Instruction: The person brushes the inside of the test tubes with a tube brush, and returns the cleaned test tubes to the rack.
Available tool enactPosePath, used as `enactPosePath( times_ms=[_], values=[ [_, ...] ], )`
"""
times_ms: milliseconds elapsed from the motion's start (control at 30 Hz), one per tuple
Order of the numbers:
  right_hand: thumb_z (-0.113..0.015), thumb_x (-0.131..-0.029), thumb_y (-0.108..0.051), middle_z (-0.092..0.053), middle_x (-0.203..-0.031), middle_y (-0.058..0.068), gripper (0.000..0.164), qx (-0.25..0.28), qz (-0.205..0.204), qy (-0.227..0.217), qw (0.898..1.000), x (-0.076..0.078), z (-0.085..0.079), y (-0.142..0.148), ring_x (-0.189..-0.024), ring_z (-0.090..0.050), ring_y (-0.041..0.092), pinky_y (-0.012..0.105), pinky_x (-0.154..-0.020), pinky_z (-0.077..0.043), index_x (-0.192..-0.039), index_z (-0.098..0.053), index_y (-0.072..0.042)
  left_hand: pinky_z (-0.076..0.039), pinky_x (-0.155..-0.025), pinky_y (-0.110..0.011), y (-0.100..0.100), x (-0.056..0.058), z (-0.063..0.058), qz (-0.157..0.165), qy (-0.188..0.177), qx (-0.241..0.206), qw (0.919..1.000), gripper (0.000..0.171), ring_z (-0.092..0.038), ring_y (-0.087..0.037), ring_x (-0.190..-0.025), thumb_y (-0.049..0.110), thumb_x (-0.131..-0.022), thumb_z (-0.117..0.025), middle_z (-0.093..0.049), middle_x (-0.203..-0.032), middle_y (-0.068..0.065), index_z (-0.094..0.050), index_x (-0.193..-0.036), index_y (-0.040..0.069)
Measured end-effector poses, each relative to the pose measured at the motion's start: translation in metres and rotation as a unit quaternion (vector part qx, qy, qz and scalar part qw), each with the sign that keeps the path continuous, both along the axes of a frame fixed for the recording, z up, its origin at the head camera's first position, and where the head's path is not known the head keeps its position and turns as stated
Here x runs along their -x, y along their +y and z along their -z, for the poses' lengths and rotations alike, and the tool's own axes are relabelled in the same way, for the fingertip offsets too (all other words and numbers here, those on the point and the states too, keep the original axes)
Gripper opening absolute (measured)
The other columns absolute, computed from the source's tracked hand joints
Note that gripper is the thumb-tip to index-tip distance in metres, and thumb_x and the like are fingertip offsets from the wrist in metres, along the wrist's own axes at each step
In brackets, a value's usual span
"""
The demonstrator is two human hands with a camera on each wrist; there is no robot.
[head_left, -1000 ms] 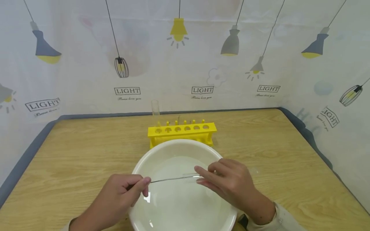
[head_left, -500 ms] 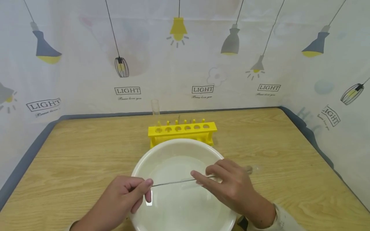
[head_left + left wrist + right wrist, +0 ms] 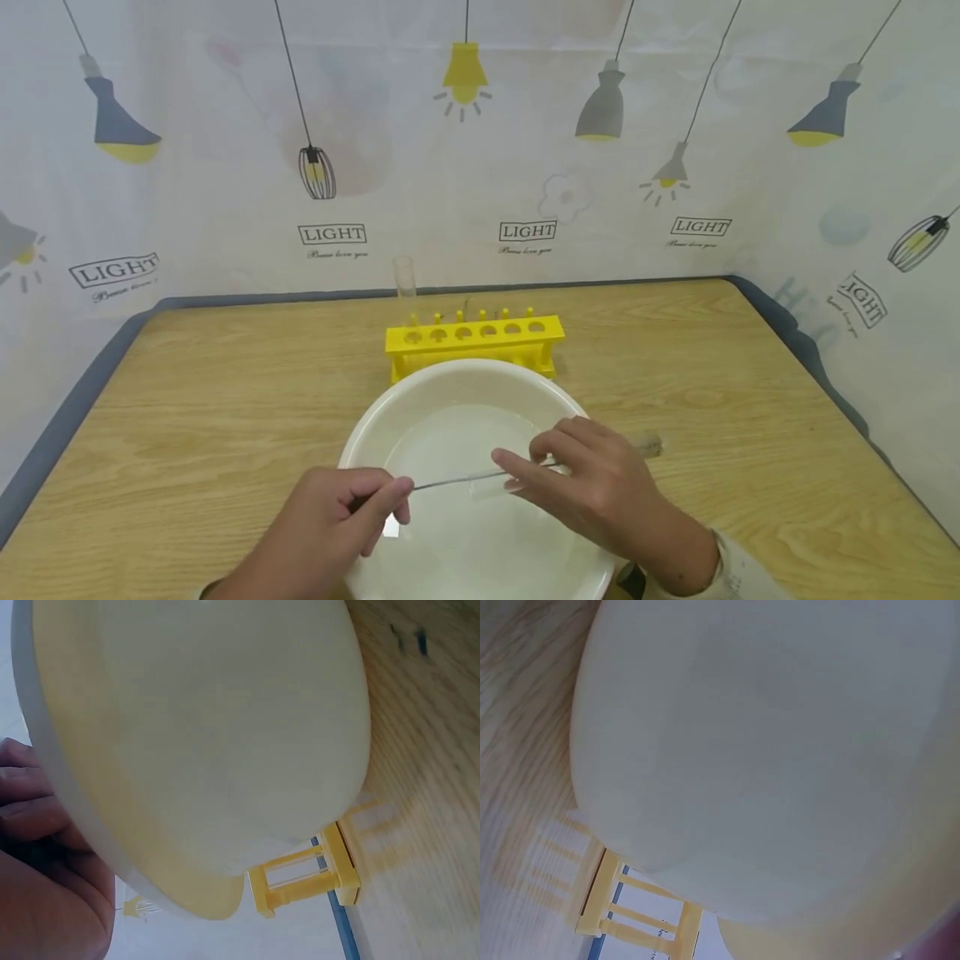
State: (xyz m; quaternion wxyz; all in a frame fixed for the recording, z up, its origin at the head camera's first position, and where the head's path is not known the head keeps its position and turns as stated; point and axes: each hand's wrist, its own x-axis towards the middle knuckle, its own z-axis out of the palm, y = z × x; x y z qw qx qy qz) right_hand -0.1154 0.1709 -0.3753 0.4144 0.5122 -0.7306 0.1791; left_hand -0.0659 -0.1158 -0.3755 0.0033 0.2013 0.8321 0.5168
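Note:
In the head view my left hand (image 3: 337, 517) pinches the thin twisted-wire handle of a test tube brush (image 3: 450, 481). My right hand (image 3: 600, 483) holds a clear test tube (image 3: 487, 488) lying nearly level above the white basin (image 3: 375, 425), its mouth toward the left hand. The wire runs into the tube and under the right fingers; the brush's bristles show past the far side of that hand, at the tube's other end. Water lies in the basin. The left wrist view shows the left hand (image 3: 52, 840) beyond the basin's rim, its fingertips hidden.
Just behind the basin stands a yellow test tube rack (image 3: 472, 335), with one clear test tube (image 3: 405, 279) upright in its leftmost hole. A small dark object (image 3: 632, 577) lies by the basin's right side. A printed lamp-pattern curtain (image 3: 480, 167) borders the wooden table (image 3: 225, 375).
My left hand has moved right and slightly down, toward the right hand, sliding the brush deeper into the tube. The bristles have come into view beyond the right hand, which has stayed nearly in place.

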Motion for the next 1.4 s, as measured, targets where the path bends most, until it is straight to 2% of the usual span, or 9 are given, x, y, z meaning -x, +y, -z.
enactPosePath(
  times_ms=[200,333,467,600,833,1000,1133,1200,1400],
  values=[
    [-0.055,-0.104,-0.036,-0.059,-0.080,-0.005,0.032,-0.028,0.011,-0.062,0.998,-0.002,0.005,0.002,-0.061,-0.048,0.007,0.013,-0.056,-0.041,-0.119,-0.074,-0.015,-0.034,-0.044,-0.009,-0.001,0.003,0.006,0.038,0.120,-0.004,0.9921,0.018,-0.035,0.011,-0.054,0.007,-0.094,-0.067,-0.047,-0.055,0.009,-0.070,-0.082,0.020],
    [-0.050,-0.105,-0.038,-0.059,-0.081,-0.006,0.036,-0.068,0.020,-0.098,0.993,-0.003,0.005,0.005,-0.059,-0.046,0.004,0.011,-0.055,-0.040,-0.126,-0.069,-0.015,-0.037,-0.051,-0.005,-0.005,0.008,0.009,0.064,0.199,0.016,0.9778,0.014,-0.041,0.011,-0.059,0.006,-0.091,-0.070,-0.054,-0.062,0.012,-0.072,-0.086,0.019],
    [-0.047,-0.106,-0.039,-0.058,-0.080,-0.009,0.038,-0.093,0.017,-0.130,0.987,-0.003,0.005,0.009,-0.055,-0.038,-0.001,0.007,-0.053,-0.034,-0.130,-0.066,-0.015,-0.039,-0.059,-0.002,-0.008,0.015,0.011,0.079,0.300,0.039,0.9499,0.009,-0.046,0.008,-0.062,0.014,-0.094,-0.070,-0.058,-0.068,0.014,-0.073,-0.087,0.019],
    [-0.047,-0.106,-0.040,-0.056,-0.077,-0.011,0.040,-0.106,0.007,-0.166,0.980,-0.003,0.004,0.012,-0.054,-0.032,-0.003,0.005,-0.053,-0.032,-0.131,-0.065,-0.016,-0.038,-0.060,-0.002,-0.010,0.021,0.010,0.083,0.376,0.041,0.9219,0.015,-0.047,0.006,-0.061,0.021,-0.099,-0.064,-0.059,-0.069,0.014,-0.073,-0.087,0.017],
    [-0.056,-0.103,-0.034,-0.062,-0.081,-0.012,0.037,-0.127,-0.032,-0.287,0.949,-0.001,-0.001,0.020,-0.058,-0.040,-0.007,0.003,-0.059,-0.037,-0.133,-0.063,-0.014,-0.038,-0.056,-0.004,-0.011,0.027,0.008,0.074,0.448,0.071,0.8882,0.029,-0.047,0.006,-0.058,0.026,-0.104,-0.056,-0.059,-0.068,0.014,-0.073,-0.082,0.016],
    [-0.059,-0.102,-0.031,-0.069,-0.092,-0.012,0.038,-0.151,-0.021,-0.361,0.920,-0.002,-0.005,0.025,-0.067,-0.049,-0.007,0.004,-0.065,-0.041,-0.137,-0.061,-0.016,-0.042,-0.053,-0.008,-0.012,0.028,0.004,0.050,0.503,0.105,0.8563,0.033,-0.049,0.002,-0.055,0.027,-0.105,-0.054,-0.059,-0.067,0.012,-0.071,-0.080,0.015],
    [-0.058,-0.102,-0.031,-0.071,-0.096,-0.012,0.039,-0.164,-0.006,-0.392,0.905,-0.002,-0.008,0.026,-0.072,-0.052,-0.006,0.008,-0.066,-0.045,-0.138,-0.060,-0.018,-0.046,-0.052,-0.012,-0.013,0.028,0.000,0.047,0.530,0.114,0.8390,0.032,-0.052,-0.001,-0.054,0.026,-0.104,-0.055,-0.061,-0.067,0.011,-0.072,-0.080,0.014],
    [-0.058,-0.102,-0.032,-0.072,-0.098,-0.012,0.039,-0.166,-0.002,-0.401,0.901,-0.002,-0.009,0.026,-0.074,-0.054,-0.006,0.010,-0.068,-0.046,-0.138,-0.060,-0.019,-0.048,-0.052,-0.014,-0.014,0.028,-0.001,0.047,0.537,0.117,0.8340,0.032,-0.053,-0.002,-0.054,0.026,-0.104,-0.055,-0.062,-0.067,0.010,-0.072,-0.080,0.013],
    [-0.056,-0.103,-0.035,-0.073,-0.107,-0.010,0.039,-0.168,0.005,-0.433,0.886,-0.001,-0.010,0.027,-0.081,-0.059,-0.006,0.015,-0.072,-0.051,-0.139,-0.059,-0.021,-0.050,-0.051,-0.015,-0.019,0.028,-0.003,0.040,0.518,0.134,0.8436,0.035,-0.055,-0.002,-0.053,0.030,-0.105,-0.054,-0.065,-0.066,0.011,-0.074,-0.080,0.015]
  ],
)
